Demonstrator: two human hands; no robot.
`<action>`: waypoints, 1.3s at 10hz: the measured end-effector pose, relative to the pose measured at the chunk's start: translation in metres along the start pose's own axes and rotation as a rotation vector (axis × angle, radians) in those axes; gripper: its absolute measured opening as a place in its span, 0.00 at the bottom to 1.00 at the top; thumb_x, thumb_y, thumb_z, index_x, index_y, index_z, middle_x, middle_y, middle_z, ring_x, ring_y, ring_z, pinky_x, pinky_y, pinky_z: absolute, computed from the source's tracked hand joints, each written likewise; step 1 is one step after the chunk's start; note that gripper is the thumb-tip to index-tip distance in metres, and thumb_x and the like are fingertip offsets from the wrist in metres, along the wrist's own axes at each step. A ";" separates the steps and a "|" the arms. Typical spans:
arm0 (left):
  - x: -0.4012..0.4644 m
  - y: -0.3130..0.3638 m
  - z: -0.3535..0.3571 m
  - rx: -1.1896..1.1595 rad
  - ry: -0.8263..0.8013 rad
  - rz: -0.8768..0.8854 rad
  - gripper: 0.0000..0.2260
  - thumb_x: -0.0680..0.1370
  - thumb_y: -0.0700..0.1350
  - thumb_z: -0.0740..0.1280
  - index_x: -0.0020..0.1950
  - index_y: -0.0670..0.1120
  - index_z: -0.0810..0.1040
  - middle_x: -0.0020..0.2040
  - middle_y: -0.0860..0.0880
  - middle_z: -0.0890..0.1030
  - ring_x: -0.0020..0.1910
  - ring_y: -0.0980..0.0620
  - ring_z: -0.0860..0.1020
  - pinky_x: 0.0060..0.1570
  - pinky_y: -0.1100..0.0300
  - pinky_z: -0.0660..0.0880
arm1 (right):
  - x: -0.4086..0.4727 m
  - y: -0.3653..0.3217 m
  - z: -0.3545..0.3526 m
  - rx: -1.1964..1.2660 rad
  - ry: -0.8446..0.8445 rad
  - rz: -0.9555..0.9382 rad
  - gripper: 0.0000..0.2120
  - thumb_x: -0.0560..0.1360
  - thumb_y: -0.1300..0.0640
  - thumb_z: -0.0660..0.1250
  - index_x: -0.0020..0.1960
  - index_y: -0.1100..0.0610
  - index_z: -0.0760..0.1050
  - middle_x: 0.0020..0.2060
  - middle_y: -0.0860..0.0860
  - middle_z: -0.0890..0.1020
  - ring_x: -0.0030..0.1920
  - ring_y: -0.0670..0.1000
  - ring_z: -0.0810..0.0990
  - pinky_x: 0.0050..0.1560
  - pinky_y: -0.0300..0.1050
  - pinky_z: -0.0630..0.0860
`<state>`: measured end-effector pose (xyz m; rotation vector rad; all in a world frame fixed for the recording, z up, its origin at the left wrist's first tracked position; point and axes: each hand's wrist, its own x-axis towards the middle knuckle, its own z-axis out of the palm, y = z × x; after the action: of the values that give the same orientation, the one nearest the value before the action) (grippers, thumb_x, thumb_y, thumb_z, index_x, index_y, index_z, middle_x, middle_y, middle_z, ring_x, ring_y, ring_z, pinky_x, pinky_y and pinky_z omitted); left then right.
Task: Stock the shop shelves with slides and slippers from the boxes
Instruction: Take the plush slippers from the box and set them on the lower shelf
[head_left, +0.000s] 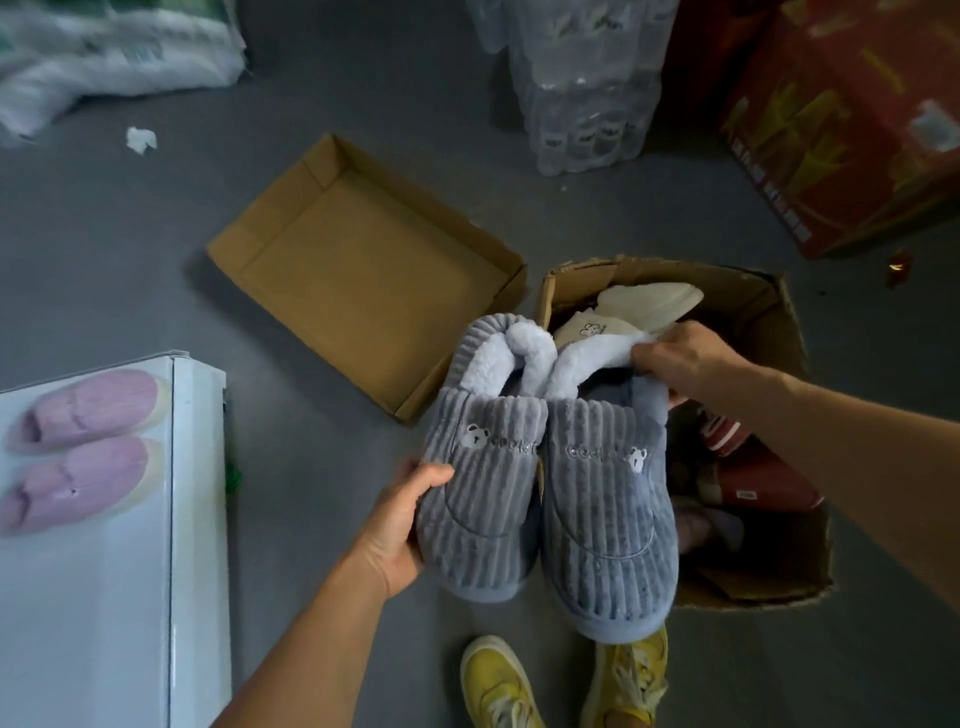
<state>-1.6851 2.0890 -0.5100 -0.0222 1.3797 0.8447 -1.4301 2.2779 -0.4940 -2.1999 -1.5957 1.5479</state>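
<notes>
I hold a pair of grey-blue corduroy slippers (550, 483) with fleece lining and small bear badges, side by side above the floor. My left hand (400, 525) grips the left slipper's outer side near the toe. My right hand (685, 358) pinches the fleece collar of the right slipper. Behind them stands an open cardboard box (779, 332) with cream slippers (634, 312) and red ones (753, 478) inside. A pink pair (83, 447) lies on the white shelf top (114, 597) at the left.
An empty shallow cardboard lid (363, 270) lies on the grey floor beside the box. Shrink-wrapped water bottles (582, 83) and a red carton (852, 119) stand at the back right, white sacks (104, 52) at the back left. My yellow shoes (498, 680) are below.
</notes>
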 end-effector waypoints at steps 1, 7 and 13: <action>0.013 -0.016 -0.014 0.032 0.060 0.012 0.27 0.68 0.43 0.72 0.66 0.43 0.73 0.58 0.38 0.81 0.52 0.42 0.82 0.45 0.50 0.80 | 0.002 0.016 0.026 0.035 0.026 0.119 0.12 0.78 0.56 0.63 0.52 0.65 0.75 0.40 0.59 0.79 0.36 0.55 0.80 0.32 0.45 0.77; 0.035 -0.068 -0.057 0.177 0.119 -0.043 0.19 0.75 0.37 0.69 0.62 0.54 0.73 0.54 0.42 0.82 0.51 0.43 0.80 0.43 0.53 0.77 | -0.075 0.067 0.168 -0.145 -0.003 -0.297 0.26 0.74 0.40 0.65 0.61 0.51 0.56 0.37 0.51 0.77 0.41 0.56 0.77 0.44 0.54 0.74; -0.040 -0.027 -0.102 0.123 0.067 0.052 0.33 0.60 0.52 0.78 0.64 0.54 0.76 0.56 0.46 0.83 0.55 0.46 0.82 0.56 0.49 0.79 | -0.104 -0.019 0.187 -0.212 -0.358 -0.214 0.12 0.73 0.51 0.72 0.39 0.57 0.75 0.31 0.50 0.76 0.31 0.47 0.74 0.31 0.38 0.69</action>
<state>-1.7549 2.0000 -0.5118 0.0805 1.4986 0.8069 -1.5742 2.1192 -0.5081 -1.8297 -2.1039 1.8606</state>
